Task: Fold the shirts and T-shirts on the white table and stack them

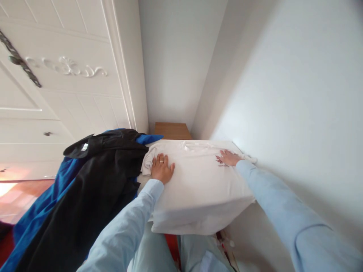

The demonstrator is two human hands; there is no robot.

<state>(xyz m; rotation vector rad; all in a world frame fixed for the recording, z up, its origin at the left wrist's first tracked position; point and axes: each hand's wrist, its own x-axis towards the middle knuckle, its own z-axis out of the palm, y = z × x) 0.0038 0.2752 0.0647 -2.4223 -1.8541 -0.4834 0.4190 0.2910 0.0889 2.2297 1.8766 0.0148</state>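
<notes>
A white T-shirt [195, 181] lies spread over a white-topped surface, its lower part hanging over the near edge. My left hand [162, 169] rests flat on the shirt's left side by the bunched sleeve, fingers apart, with a ring on one finger. On the right side, my right hand [230, 157] lies on the shirt over a dark red print [221, 160], partly covering it. That hand's fingers are stretched out, and neither hand grips anything.
Black clothing [104, 170] and blue clothing [61, 181] drape down at the left. Behind the surface stands a brown wooden box-like piece [172, 130]. A white wardrobe [70, 71] is at the left; a pale wall [283, 94] closes off the right.
</notes>
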